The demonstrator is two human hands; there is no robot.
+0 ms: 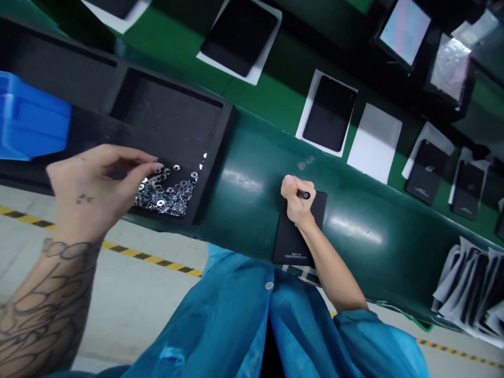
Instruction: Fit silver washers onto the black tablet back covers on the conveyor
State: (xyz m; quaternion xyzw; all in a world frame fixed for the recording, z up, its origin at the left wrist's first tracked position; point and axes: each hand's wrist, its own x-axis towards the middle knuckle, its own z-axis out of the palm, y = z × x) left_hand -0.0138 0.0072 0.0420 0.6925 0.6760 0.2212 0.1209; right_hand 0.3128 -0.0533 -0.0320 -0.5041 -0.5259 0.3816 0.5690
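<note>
My left hand point(98, 184) is over the black tray point(173, 113), thumb and forefinger pinched together. Below its fingertips lies a heap of small shiny metal rings point(173, 197); anything between the fingers is too small to make out. My right hand point(299, 202) is closed in a fist around a dark pen-like tool point(303, 195), whose round end pokes out. That hand rests over the upper part of a flat black device back panel point(293, 241) with small pale print along its lower edge. The tool's tip is hidden.
A blue bin point(35, 118) stands at the left in the tray. Behind the green bench point(248, 157), black tablets point(331, 113) and phones point(427, 170) lie on white sheets. Stacked white sleeves point(470, 289) stand at the right edge. Two small clear pieces point(306, 162) lie beyond my right hand.
</note>
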